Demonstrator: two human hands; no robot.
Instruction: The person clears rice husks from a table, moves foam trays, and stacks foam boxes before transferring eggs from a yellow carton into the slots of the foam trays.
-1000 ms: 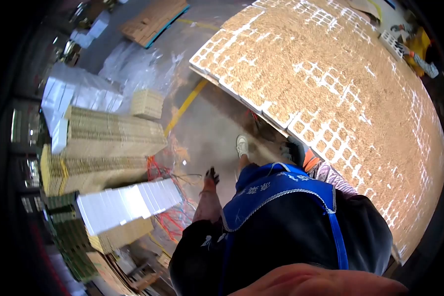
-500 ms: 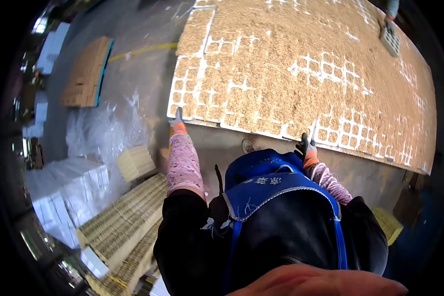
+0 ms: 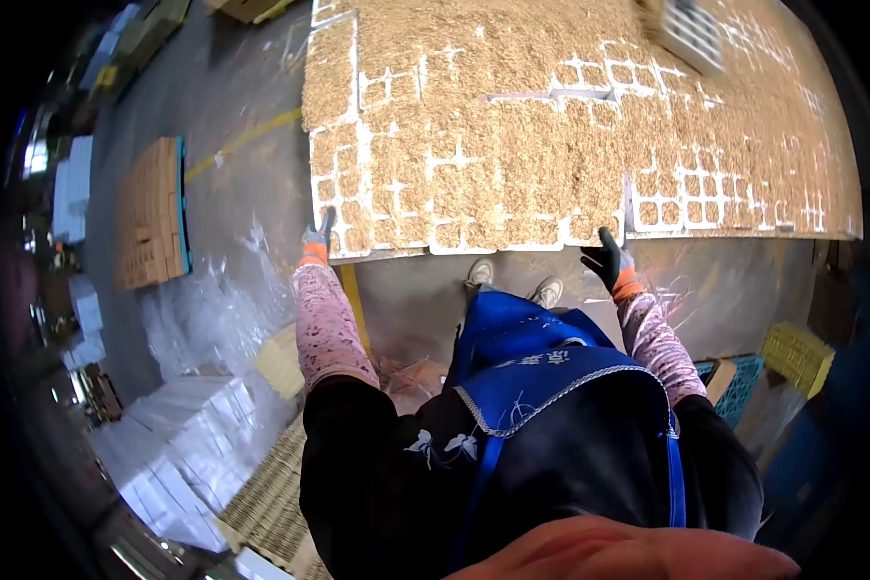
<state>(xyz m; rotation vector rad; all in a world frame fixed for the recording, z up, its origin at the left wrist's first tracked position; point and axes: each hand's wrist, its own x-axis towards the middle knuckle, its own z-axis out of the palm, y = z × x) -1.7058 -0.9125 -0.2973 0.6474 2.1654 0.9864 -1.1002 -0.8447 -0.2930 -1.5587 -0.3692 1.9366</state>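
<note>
White cell trays [image 3: 377, 246] filled with a loose brown granular material lie side by side on a broad surface in front of me. At their front left corner my gloved left hand [image 3: 320, 234] is closed on a tray edge, its thumb on top. My gloved right hand [image 3: 605, 259] grips the front edge of a tray further right, thumb up on the rim, the other fingers partly hidden. A narrow gap [image 3: 585, 94] shows behind the front trays. Their right end stands slightly forward of the neighbouring trays [image 3: 686, 208].
A grey-white block with holes [image 3: 691, 34] rests on the far trays. Stacked flat cardboard [image 3: 150, 217] stands on the floor at left. Clear plastic film [image 3: 213, 300], white wrapped stacks [image 3: 179, 435] and yellowish ribbed stacks [image 3: 271, 483] lie nearer. A yellow bundle [image 3: 797, 358] sits at right.
The front trays have shifted towards me, and a gap has appeared behind them. My hands stay at the tray edges. The holed block has moved left; the other person's hand is out of sight.
</note>
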